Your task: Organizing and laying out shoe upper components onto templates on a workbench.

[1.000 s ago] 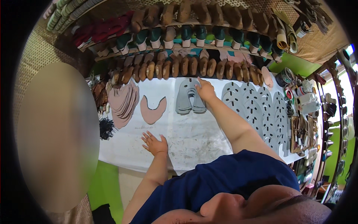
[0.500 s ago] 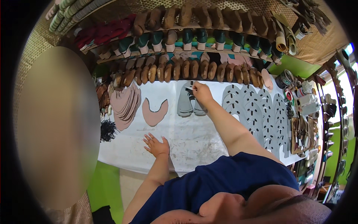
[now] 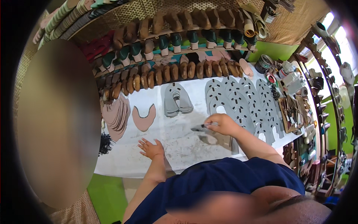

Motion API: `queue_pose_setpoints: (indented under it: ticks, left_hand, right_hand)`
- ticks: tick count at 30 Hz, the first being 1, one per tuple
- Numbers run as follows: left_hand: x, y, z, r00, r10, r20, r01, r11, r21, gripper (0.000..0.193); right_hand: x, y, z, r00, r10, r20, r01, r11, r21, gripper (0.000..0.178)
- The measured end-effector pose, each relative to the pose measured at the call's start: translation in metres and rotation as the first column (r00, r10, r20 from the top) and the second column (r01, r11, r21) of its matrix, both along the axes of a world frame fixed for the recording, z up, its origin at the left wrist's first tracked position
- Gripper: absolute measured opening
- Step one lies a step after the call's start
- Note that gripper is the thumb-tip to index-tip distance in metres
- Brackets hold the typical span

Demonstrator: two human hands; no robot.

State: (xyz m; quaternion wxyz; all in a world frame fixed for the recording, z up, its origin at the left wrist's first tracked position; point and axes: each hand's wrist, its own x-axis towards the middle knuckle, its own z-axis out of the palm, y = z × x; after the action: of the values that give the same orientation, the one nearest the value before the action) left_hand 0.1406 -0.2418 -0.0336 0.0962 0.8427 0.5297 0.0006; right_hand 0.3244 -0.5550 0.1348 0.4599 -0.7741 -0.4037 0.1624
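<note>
My right hand (image 3: 222,124) is pinched on a grey U-shaped shoe upper piece (image 3: 209,139), held over the white tabletop. The piece is smeared by motion, and a dark patch shows close to my fingers. A small stack of like grey upper pieces (image 3: 167,101), with a black mark at its top, lies beyond my hands. My left hand (image 3: 152,148) rests open on the table with its fingers spread, holding nothing. Beyond it lies a single pink U-shaped piece (image 3: 144,124), and to its left a fanned pile of pink pieces (image 3: 117,121).
Overlapping rows of grey upper pieces (image 3: 238,100) with black marks cover the right side of the white table (image 3: 179,149). Wooden shoe lasts (image 3: 175,71) line its back edge, with shelves of green and brown lasts above. Tools (image 3: 291,115) and a can (image 3: 264,64) stand far right.
My right hand has moved from the grey stack toward me and to the right, with a grey upper piece in it. The view has shifted; my left hand stays flat on the table.
</note>
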Motion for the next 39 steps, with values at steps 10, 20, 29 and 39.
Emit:
queue_pose_setpoints:
  ticks: [10, 20, 29, 39]
  left_hand:
    - [0.001, 0.000, -0.005, 1.000, 0.003, -0.005, -0.003, 0.999, 0.050, 0.084]
    - [-0.001, 0.000, -0.009, 1.000, 0.001, 0.012, -0.002, 0.998, 0.063, 0.084]
    - [-0.002, 0.000, -0.001, 1.000, 0.006, 0.021, -0.006, 1.000, 0.019, 0.086]
    - [0.001, 0.003, 0.002, 1.000, -0.006, 0.026, 0.007, 1.000, -0.005, 0.087]
  right_hand:
    - [0.057, -0.078, -0.096, 0.866, -0.460, -0.196, 0.362, 0.847, -0.391, 0.021]
    - [0.085, -0.045, -0.153, 0.754, -0.485, 0.443, 0.655, 0.602, -0.457, 0.022]
    - [0.043, -0.015, -0.163, 0.847, -0.183, 0.500, 0.504, 0.576, -0.643, 0.074]
    - [0.144, 0.152, -0.154, 0.858, -0.424, 0.290, 0.486, 0.854, -0.187, 0.066]
